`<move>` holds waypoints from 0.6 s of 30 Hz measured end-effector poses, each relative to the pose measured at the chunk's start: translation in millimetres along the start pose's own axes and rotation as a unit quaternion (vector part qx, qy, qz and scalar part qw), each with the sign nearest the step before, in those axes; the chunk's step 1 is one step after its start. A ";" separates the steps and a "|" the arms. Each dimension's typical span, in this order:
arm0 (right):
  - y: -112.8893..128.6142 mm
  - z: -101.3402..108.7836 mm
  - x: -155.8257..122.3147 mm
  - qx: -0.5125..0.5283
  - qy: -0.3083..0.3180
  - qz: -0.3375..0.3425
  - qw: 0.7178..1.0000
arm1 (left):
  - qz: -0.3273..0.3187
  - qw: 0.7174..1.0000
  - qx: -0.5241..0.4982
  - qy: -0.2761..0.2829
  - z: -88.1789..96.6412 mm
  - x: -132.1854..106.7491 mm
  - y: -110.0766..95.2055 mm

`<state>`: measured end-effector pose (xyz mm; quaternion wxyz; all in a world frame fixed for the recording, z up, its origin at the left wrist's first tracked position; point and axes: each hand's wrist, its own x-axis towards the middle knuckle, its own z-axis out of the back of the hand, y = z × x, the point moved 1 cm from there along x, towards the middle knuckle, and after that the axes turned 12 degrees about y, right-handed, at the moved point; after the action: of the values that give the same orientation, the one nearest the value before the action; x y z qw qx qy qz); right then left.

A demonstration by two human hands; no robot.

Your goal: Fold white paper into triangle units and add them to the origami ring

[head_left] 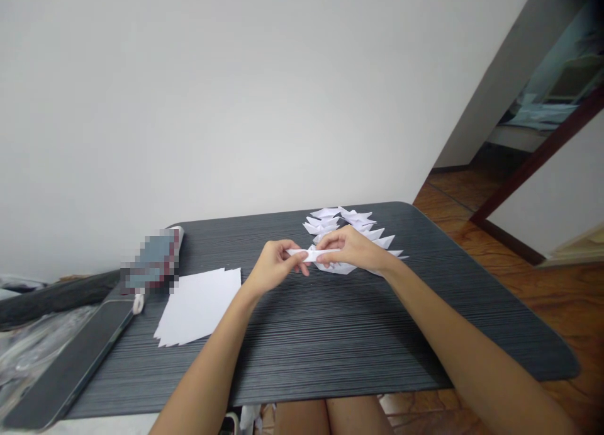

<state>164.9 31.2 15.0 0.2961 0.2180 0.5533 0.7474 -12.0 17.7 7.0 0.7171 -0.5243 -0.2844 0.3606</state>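
Note:
Above the middle of the table, a small folded white paper boat (312, 255) is held level between both hands. My left hand (277, 265) pinches its left end between thumb and fingers. My right hand (353, 249) grips its right part the same way, fingers behind and thumb in front. Just beyond and below my right hand lie several white paper boats (363, 219) in rows, some of them partly covered by the hand. To the left of my left forearm rests a fanned stack of white paper sheets (201, 306).
The dark ribbed table (358, 340) stands against a white wall (264, 101). At its left lie a long flat dark object (70, 366) with a white loop and a package blurred by pixels (153, 259). Wooden floor (542, 284) and a doorway are on the right.

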 end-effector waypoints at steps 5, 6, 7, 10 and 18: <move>-6.8 -0.8 2.9 0.056 0.007 -0.043 0.997 | 0.019 0.999 -0.030 0.035 0.8 2.5 4.1; -8.3 -1.1 3.4 0.068 0.012 -0.045 0.997 | 0.024 0.998 -0.034 0.037 0.7 2.7 3.9; -9.6 -1.3 3.7 0.077 0.018 -0.047 0.996 | 0.028 0.998 -0.039 0.041 0.5 2.8 3.4; -12.4 -1.9 3.9 0.092 0.041 -0.052 0.994 | 0.041 0.996 -0.054 0.053 -0.2 2.2 1.2; -10.7 -5.5 3.4 0.048 0.058 -0.051 0.996 | 0.064 0.992 -0.044 0.102 -4.0 1.0 5.7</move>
<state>160.9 32.0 3.1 0.2907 0.1593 0.6151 0.7154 -9.5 17.5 0.4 0.6940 -0.6063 -0.1912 0.3380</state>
